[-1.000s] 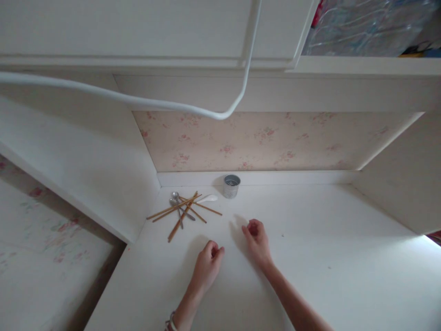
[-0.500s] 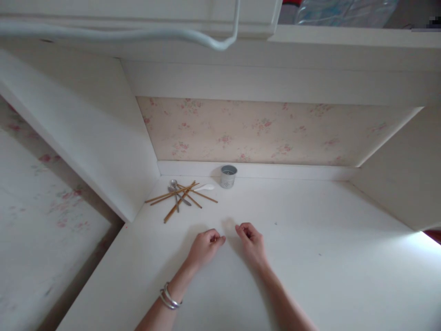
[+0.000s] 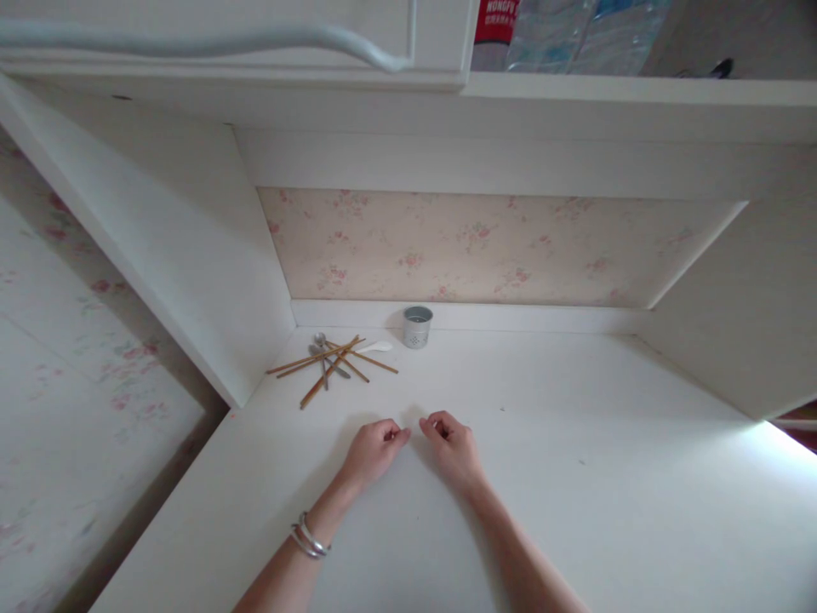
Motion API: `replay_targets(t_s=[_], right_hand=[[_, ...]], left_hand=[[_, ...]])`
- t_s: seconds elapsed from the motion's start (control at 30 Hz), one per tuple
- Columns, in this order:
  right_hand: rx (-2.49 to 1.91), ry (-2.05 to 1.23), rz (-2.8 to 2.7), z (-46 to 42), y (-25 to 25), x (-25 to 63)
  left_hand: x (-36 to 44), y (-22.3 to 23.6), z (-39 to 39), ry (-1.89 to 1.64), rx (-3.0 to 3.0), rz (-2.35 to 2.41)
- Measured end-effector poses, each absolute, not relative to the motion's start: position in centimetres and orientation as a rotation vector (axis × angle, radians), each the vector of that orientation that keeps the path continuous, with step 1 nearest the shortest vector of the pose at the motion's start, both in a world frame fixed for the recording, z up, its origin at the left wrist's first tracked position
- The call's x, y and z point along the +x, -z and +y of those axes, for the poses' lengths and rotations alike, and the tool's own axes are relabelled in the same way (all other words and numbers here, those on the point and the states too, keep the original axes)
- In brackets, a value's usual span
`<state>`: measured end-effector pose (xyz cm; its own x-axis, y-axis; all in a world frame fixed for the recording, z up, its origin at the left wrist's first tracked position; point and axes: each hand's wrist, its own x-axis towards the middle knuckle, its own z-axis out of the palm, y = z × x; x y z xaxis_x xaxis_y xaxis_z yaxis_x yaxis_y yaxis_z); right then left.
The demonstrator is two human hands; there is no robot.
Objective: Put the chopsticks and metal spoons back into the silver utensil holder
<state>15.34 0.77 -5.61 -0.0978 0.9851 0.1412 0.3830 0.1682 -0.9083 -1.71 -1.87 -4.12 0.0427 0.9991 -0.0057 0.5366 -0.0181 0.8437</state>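
Note:
On the white desktop, my left hand rests with its fingers curled into a loose fist and two silver bangles on the wrist. Just beside it, my right hand is curled the same way, the thumb tips close but apart. Neither holds anything. Beyond my left hand lies a crossed pile of several brown chopsticks, with metal spoons and a white spoon among them. To the pile's right, a grey metal cup with small punched holes stands upright near the back wall.
White side panels bound the desk at left and right. Floral wallpaper covers the back. Overhead hangs a cabinet with a curved handle, next to an open shelf of plastic bottles.
The view has tipped up slightly, showing more of the shelf bottles. My hands have come a little closer together. The pile and the cup have stayed in place.

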Motion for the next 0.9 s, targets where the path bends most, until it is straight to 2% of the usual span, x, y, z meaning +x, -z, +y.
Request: replay_targets(t_s=[0.2,0.37,0.5,0.63,0.73,0.9], right_hand=[[-1.368,-0.94,-1.572,1.5,5.5,15.4],[-1.37,-0.934,-1.569,1.9,5.8,15.5],[-1.354,-0.9,-1.589,2.0,6.1,15.5],[-1.367,-0.875,-1.594,2.1,6.0,15.6],[-1.377,-0.864,-1.601,2.1,5.9,15.6],[-1.389,-0.863,-1.603,2.3,5.7,15.6]], left_hand=[[-1.7,4.0,-1.8,-0.907,1.759,1.68],[-4.4,0.7,2.1,-1.013,2.167,1.911],[-7.8,-0.8,7.7,-0.745,2.252,2.189],[-10.8,0.2,11.7,-0.37,1.981,2.379],[-12.0,1.4,13.3,-0.277,1.82,2.408],[-11.9,2.1,14.9,-0.193,1.934,2.348]])
